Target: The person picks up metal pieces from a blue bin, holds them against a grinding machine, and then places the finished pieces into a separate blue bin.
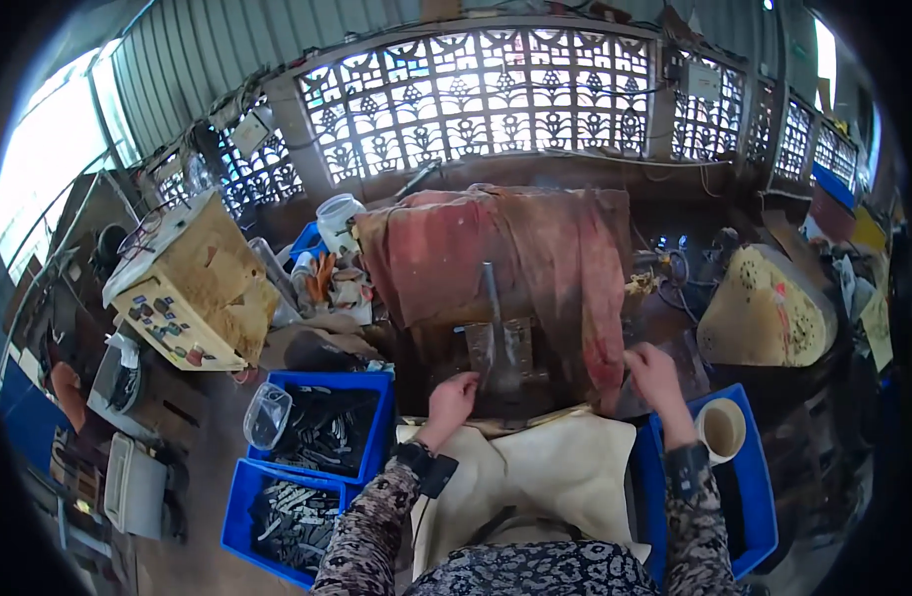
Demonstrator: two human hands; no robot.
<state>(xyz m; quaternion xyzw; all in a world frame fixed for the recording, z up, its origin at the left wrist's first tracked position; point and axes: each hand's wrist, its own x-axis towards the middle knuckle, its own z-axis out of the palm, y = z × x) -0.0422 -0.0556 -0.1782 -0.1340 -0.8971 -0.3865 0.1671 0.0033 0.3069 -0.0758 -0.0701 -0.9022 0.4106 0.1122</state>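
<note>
My left hand [452,402] is closed, its fingers curled in beside the dark opening of a cloth-draped machine; whatever it may hold is too small to make out. Thumb and fingers of my right hand [656,372] are drawn together at the hanging end of a stained red cloth [603,328]. I cannot tell whether they grip the cloth or something small. Between the hands, under the drape, stands a blurred upright metal part [495,328] in front of a worn plate. A cream apron or sheet [550,472] spreads over my lap below both hands.
At my left, blue bins [381,437] hold many dark and grey metal pieces, with a clear plastic tub [267,415] on one. A blue bin [759,487] with a beige cup [721,429] stands right. A stained box [193,288] and foam block [769,310] flank the machine.
</note>
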